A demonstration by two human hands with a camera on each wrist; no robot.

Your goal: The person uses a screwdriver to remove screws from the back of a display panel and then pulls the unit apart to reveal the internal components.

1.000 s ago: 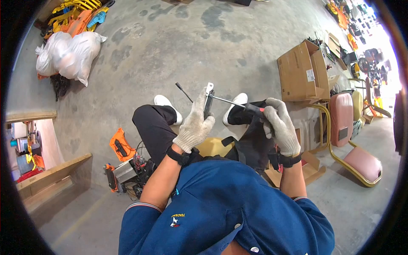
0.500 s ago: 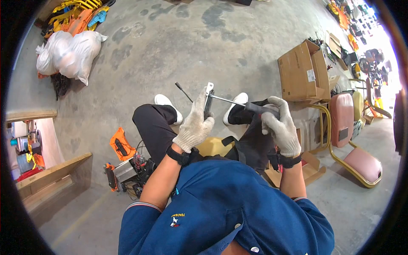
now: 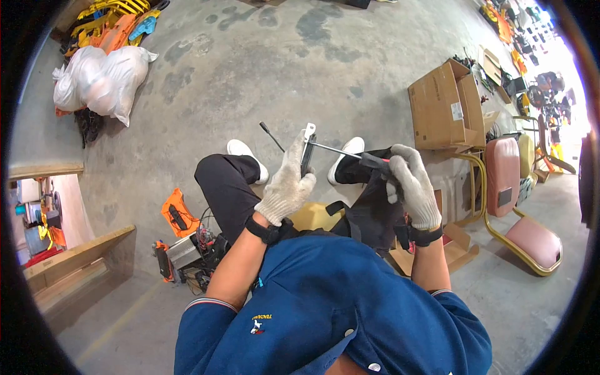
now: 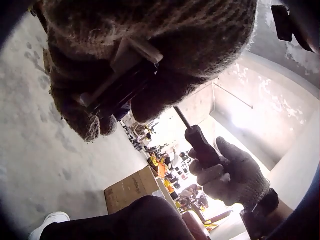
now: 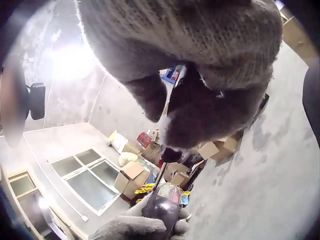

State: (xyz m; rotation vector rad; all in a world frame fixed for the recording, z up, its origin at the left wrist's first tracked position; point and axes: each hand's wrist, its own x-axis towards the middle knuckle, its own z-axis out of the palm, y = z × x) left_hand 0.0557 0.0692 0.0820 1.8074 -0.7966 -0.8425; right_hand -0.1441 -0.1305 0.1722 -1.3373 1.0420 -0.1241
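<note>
The gloved left hand (image 3: 287, 187) grips a dark part with a white metal tab (image 3: 309, 129) above the lap; a thin black rod (image 3: 271, 136) sticks out on its left side. In the gloved right hand (image 3: 412, 186) is the dark handle (image 3: 374, 162) of a screwdriver, whose shaft (image 3: 334, 149) reaches left to the part. Where exactly the tip meets the part cannot be told. The left wrist view shows the right fingers curled round the screwdriver handle (image 4: 201, 145), while the left glove covers most of the dark part (image 4: 122, 90).
White bags (image 3: 103, 81) lie at the upper left. An orange piece (image 3: 179, 212) and a machine with wires (image 3: 187, 253) are beside the person's leg. To the right stand a cardboard box (image 3: 440, 106) and a pink chair (image 3: 531, 240). White shoes (image 3: 249, 156) rest on the floor.
The right fingers shifted around the screwdriver handle, opening somewhat from half a second ago, and the handle's red area shows again. The left hand and part moved very slightly right.
</note>
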